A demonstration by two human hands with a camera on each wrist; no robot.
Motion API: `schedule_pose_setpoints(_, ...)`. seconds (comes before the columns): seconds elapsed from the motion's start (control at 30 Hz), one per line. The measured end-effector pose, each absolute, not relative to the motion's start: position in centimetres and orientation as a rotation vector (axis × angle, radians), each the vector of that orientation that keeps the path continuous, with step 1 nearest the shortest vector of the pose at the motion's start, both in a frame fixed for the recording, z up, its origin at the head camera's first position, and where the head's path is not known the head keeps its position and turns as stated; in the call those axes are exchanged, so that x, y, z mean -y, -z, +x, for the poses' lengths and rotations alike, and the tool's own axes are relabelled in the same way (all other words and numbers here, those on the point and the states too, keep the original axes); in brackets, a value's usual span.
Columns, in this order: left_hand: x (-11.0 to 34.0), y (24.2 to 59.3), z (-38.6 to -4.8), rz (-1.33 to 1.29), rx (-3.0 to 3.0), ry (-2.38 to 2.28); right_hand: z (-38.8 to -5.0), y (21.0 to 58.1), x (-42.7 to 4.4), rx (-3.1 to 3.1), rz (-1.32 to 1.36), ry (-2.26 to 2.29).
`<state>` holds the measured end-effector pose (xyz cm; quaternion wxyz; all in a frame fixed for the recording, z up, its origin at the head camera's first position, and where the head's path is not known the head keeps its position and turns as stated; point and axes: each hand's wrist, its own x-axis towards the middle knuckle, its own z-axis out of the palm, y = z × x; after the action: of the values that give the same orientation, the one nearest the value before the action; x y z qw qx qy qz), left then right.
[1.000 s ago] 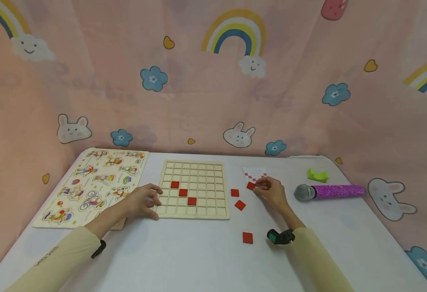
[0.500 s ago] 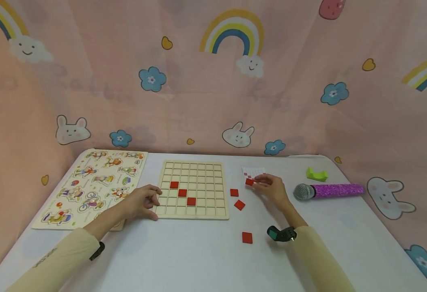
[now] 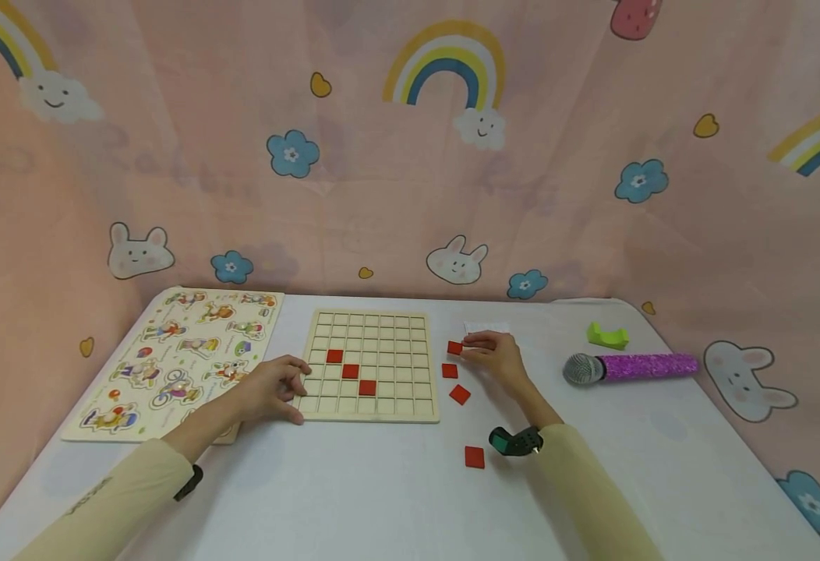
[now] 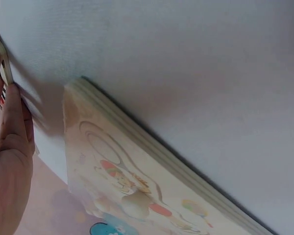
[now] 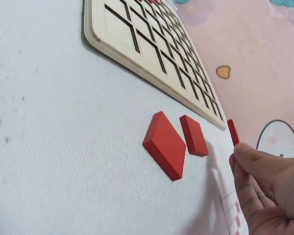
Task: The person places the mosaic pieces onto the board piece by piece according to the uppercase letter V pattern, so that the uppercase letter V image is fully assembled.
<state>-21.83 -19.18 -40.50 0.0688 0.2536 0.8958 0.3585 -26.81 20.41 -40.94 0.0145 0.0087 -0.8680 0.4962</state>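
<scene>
Just right of the wooden grid board (image 3: 386, 361), a right hand (image 3: 497, 358) pinched a red tile (image 3: 455, 347)

Thumb and fingertips gripped the red tile at one edge, apart from the grid board. The left hand (image 3: 273, 388) touched the grid board's left edge with bent fingers, its thumb by the near corner; whether it gripped the wood could not be told. Three inset tiles (image 3: 350, 372) formed a diagonal on the grid board, stepping nearer toward the right. Three loose tiles (image 3: 460, 394) lay right of it on a white table (image 3: 368, 491), one past its near right corner. Beside the grid board's far right, the right hand partly hid a card (image 3: 487, 327) printed with red squares. Farther right lay a purple-handled microphone (image 3: 630, 368) and a green stand (image 3: 608, 336). Left of the grid board lay a picture board (image 3: 164, 351); behind it hung a pink backdrop (image 3: 354, 218).
</scene>
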Motion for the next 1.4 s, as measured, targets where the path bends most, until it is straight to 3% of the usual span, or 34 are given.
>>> schedule_pose_setpoints(0.67,18.9,40.4,-21.7,0.699,-2.687,-1.111,-27.8,41.0,-15.6,2.667,0.044,-1.708)
schedule_pose_setpoints(1.4,18.6,40.1,-21.6,0.616,-2.681,-1.106,-28.2,41.1,-9.6,2.557,0.257,-1.810)
